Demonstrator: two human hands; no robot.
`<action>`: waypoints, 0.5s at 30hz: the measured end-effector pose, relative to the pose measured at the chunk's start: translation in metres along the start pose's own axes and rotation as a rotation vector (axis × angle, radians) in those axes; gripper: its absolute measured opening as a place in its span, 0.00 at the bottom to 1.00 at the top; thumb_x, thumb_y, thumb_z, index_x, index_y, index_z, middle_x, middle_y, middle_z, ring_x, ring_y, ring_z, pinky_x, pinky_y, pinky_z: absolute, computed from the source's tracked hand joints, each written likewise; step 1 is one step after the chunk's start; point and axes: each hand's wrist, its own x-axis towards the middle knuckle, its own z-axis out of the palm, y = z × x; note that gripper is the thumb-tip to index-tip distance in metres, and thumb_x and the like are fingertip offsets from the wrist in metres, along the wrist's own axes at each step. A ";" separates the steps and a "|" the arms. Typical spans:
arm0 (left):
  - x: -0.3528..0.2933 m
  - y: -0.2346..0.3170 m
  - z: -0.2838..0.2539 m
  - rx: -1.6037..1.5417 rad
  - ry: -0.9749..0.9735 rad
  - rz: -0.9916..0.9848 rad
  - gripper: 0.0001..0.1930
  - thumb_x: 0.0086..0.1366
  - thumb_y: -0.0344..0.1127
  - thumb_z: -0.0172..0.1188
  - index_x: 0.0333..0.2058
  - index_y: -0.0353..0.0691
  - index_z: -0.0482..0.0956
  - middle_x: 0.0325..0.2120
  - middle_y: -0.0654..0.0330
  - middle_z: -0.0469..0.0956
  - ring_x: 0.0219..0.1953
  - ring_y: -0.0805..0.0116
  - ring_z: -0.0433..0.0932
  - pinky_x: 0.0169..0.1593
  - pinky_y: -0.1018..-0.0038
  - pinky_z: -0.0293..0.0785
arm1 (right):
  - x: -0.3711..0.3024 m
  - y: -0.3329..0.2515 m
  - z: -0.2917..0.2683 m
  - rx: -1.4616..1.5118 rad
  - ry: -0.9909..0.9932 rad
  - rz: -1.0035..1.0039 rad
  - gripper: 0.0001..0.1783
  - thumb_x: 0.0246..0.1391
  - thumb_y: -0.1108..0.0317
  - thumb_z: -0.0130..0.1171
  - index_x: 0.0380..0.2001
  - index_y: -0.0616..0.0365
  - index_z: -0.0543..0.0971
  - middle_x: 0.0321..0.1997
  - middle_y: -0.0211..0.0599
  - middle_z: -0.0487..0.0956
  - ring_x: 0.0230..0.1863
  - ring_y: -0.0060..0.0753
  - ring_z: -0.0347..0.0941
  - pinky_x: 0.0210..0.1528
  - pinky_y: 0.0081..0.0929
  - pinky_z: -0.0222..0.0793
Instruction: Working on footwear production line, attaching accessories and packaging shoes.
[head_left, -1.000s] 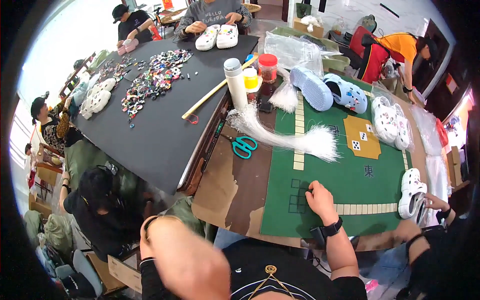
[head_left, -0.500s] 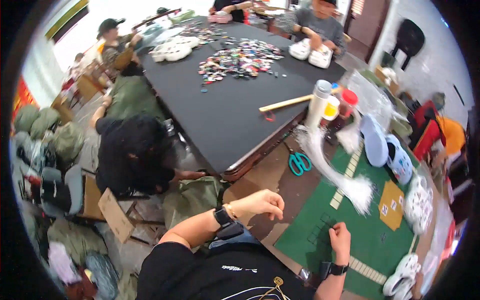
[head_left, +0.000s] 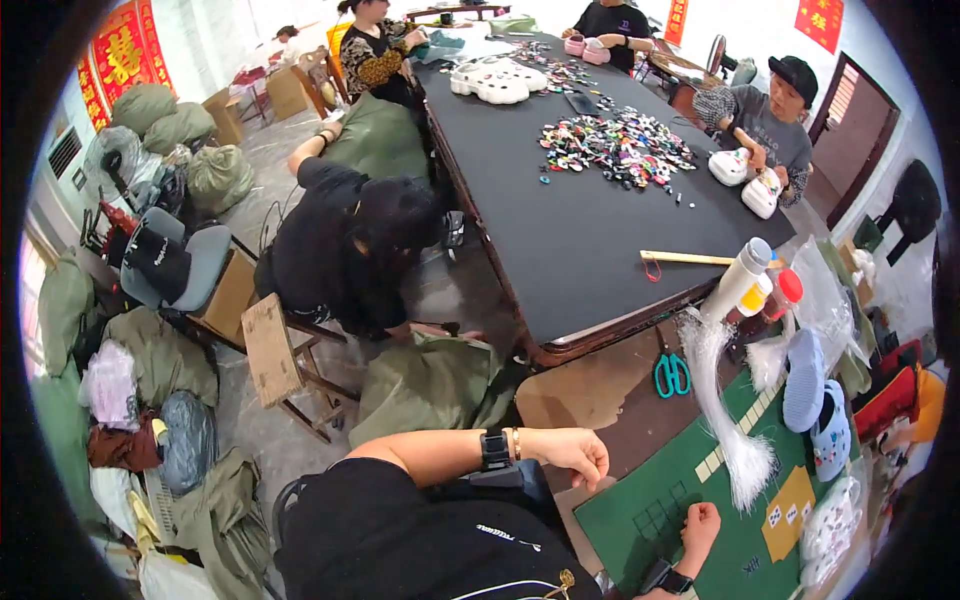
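My left hand [head_left: 575, 457] hangs above the near edge of the green board [head_left: 600, 520], its fingers curled down and pressed together. My right hand [head_left: 698, 530] is closed in a loose pinch over the board, beside a row of thin dark rectangular outlines [head_left: 660, 515]. Anything either hand pinches is too small or hidden to make out. Beyond the right hand, a bundle of fine white strands [head_left: 742, 455] drapes onto the board. A yellow card [head_left: 790, 512] with white squares lies to its right. Scissors with teal handles [head_left: 672, 375] rest past the board's far edge.
Blue clogs [head_left: 805, 380] and a plastic-wrapped white pair [head_left: 832, 525] line the right side. Upright containers [head_left: 738, 280] stand behind the strands. The big black table [head_left: 560, 250] holds a heap of small colourful pieces [head_left: 615, 150]. A co-worker [head_left: 350, 245] bends over green sacks at left.
The view has swung left, so the table, board and hands appear shifted rightward. Both hands stay closed over or near the board. The co-worker at left remains bent down.
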 end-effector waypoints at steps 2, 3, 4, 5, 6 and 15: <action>0.001 0.003 0.004 0.031 -0.034 -0.032 0.04 0.58 0.30 0.62 0.29 0.36 0.78 0.24 0.63 0.81 0.22 0.82 0.75 0.26 0.83 0.68 | 0.000 -0.001 0.000 0.000 0.022 0.023 0.08 0.56 0.69 0.56 0.26 0.61 0.73 0.15 0.29 0.69 0.10 0.18 0.61 0.11 0.19 0.54; 0.003 0.003 0.003 0.031 -0.031 -0.031 0.04 0.58 0.30 0.62 0.29 0.36 0.78 0.24 0.63 0.81 0.22 0.82 0.75 0.26 0.83 0.68 | 0.001 -0.006 0.000 0.000 0.044 0.045 0.09 0.55 0.69 0.56 0.26 0.63 0.73 0.15 0.30 0.70 0.11 0.18 0.61 0.12 0.20 0.54; 0.007 0.002 0.002 0.068 -0.054 -0.012 0.04 0.58 0.30 0.62 0.29 0.36 0.78 0.24 0.64 0.81 0.22 0.82 0.75 0.26 0.83 0.68 | 0.004 -0.009 0.002 0.000 0.041 0.043 0.09 0.55 0.69 0.56 0.26 0.63 0.73 0.15 0.30 0.70 0.11 0.18 0.61 0.12 0.20 0.54; 0.008 0.004 0.003 0.106 -0.082 0.006 0.04 0.58 0.30 0.62 0.29 0.37 0.78 0.24 0.65 0.81 0.22 0.82 0.75 0.25 0.83 0.67 | 0.006 -0.012 0.002 0.042 0.042 0.041 0.09 0.55 0.68 0.56 0.26 0.62 0.73 0.14 0.29 0.69 0.10 0.18 0.60 0.11 0.20 0.54; 0.008 0.007 0.003 0.107 -0.083 0.006 0.04 0.58 0.30 0.62 0.29 0.37 0.78 0.24 0.65 0.81 0.22 0.82 0.75 0.25 0.83 0.67 | 0.008 -0.014 0.003 0.085 0.042 0.039 0.09 0.56 0.68 0.56 0.26 0.62 0.73 0.14 0.29 0.68 0.10 0.18 0.60 0.11 0.20 0.53; -0.002 0.043 -0.041 0.202 -0.022 -0.012 0.05 0.62 0.33 0.59 0.31 0.38 0.77 0.28 0.63 0.83 0.25 0.79 0.79 0.29 0.81 0.72 | 0.083 -0.056 0.042 0.161 0.044 -0.022 0.10 0.58 0.65 0.55 0.28 0.59 0.72 0.13 0.28 0.68 0.07 0.17 0.58 0.08 0.19 0.50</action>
